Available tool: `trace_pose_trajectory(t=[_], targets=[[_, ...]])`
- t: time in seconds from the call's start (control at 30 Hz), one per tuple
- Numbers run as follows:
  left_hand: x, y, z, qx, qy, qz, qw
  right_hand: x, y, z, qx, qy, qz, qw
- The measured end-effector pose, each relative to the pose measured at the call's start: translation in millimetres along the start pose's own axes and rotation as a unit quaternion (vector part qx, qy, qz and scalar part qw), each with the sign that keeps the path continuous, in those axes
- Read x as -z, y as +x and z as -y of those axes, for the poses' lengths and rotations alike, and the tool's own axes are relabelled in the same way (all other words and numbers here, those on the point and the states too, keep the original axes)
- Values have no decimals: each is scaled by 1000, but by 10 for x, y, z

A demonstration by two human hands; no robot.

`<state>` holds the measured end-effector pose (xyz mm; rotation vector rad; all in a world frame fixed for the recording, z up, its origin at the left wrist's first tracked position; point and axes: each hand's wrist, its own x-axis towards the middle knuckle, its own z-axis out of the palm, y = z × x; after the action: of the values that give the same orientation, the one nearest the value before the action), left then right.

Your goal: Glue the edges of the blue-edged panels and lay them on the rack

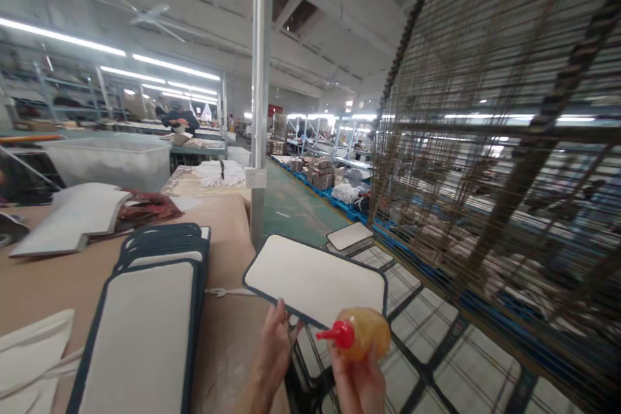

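My left hand (272, 352) pinches the near edge of a cream panel with a dark blue border (315, 275), which is held tilted over the gap beside the table. In my right hand (356, 378) is a squeeze bottle (369, 333) of amber liquid, its red nozzle pointing left. The bottle overlaps the panel's near right corner; whether they touch I cannot tell. To the left, a stack of similar dark-bordered panels (140, 330) lies on the brown-covered table.
A wire rack (466, 162) rises at right, with panels (449, 310) on its lower level. White fabric pieces (33, 349) and a grey-white folded sheet (72, 217) lie on the table. A metal post (259, 77) stands at the table's far corner. Behind is a translucent bin (109, 158).
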<state>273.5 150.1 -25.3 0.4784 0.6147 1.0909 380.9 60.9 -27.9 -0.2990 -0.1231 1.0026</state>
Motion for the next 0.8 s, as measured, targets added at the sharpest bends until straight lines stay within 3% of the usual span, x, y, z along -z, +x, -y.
trace_pose_trajectory(t=[0.1, 0.17, 0.2, 0.27, 0.37, 0.43, 0.5, 0.57, 0.63, 0.8], targets=[[382, -188, -192, 28, 116, 20, 993, -15, 83, -44, -15, 16, -10, 1000], [459, -255, -464, -3, 253, 8, 967, -30, 104, -83, -26, 18, -10, 999], [408, -254, -632, -50, 321, 30, 945, -35, 98, -105, -30, 16, -8, 999], [142, -176, -971, -163, 444, 105, 875, -33, 57, -155, -34, 6, -6, 999], [-451, 95, -1306, -331, 602, 190, 701, -14, -49, -219, -32, -21, -8, 999], [-790, 310, -1358, -359, 657, 241, 618, -18, -122, -232, -24, -40, -13, 999], [-1000, 503, -1309, -321, 669, 281, 609, -61, -187, -217, -14, -50, -13, 999], [-1085, 661, -1220, -251, 656, 331, 630, -143, -241, -185, -11, -42, -10, 999], [-1094, 786, -1141, -206, 635, 379, 642, -238, -290, -150, -13, -21, -14, 1000], [-1073, 987, -1095, -182, 625, 439, 619, -310, -475, -31, 6, 0, -61, 998]])
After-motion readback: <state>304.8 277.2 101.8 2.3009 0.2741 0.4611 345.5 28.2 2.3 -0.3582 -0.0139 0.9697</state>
